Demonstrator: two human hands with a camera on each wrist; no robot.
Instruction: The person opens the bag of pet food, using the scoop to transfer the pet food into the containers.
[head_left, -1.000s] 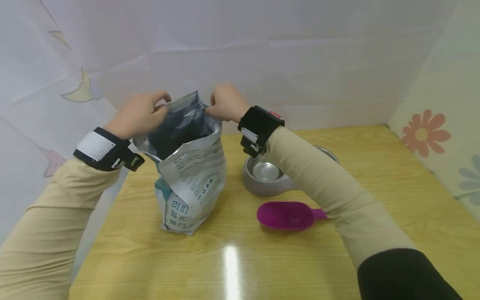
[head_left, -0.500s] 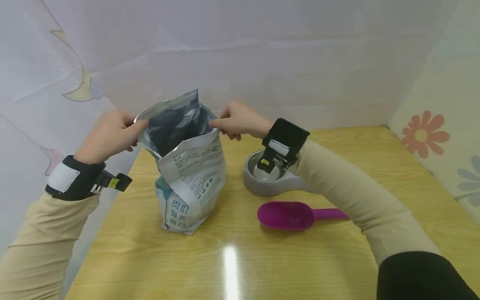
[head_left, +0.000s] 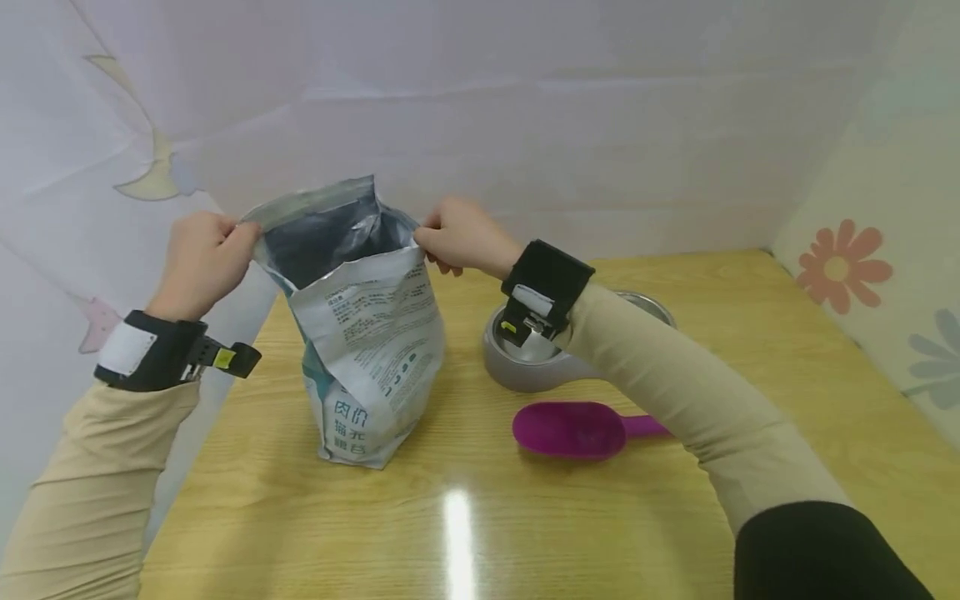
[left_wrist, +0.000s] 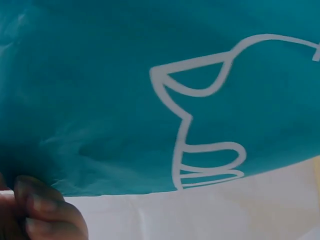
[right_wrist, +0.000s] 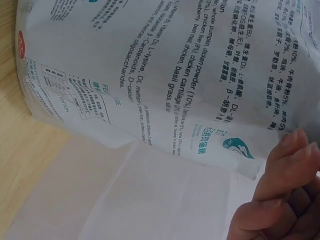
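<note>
A silver and teal pet-food bag [head_left: 367, 350] stands upright on the wooden table [head_left: 480, 517] with its top pulled open. My left hand [head_left: 201, 260] pinches the left edge of the bag's mouth. My right hand [head_left: 453, 235] pinches the right edge. In the left wrist view the bag's teal side [left_wrist: 150, 90] fills the frame, with my fingertips [left_wrist: 42, 210] at the lower left. The right wrist view shows the bag's printed white panel [right_wrist: 165, 75] and my fingers [right_wrist: 285, 165] beside it.
A grey pet bowl [head_left: 525, 367] with a steel insert sits right of the bag, partly behind my right forearm. A magenta scoop [head_left: 573, 429] lies on the table in front of the bowl. Pale sheets hang behind and to the left.
Both hands moved apart from the top middle of the bag to its side edges, spreading the mouth wider. The bag's top has shifted slightly left.
</note>
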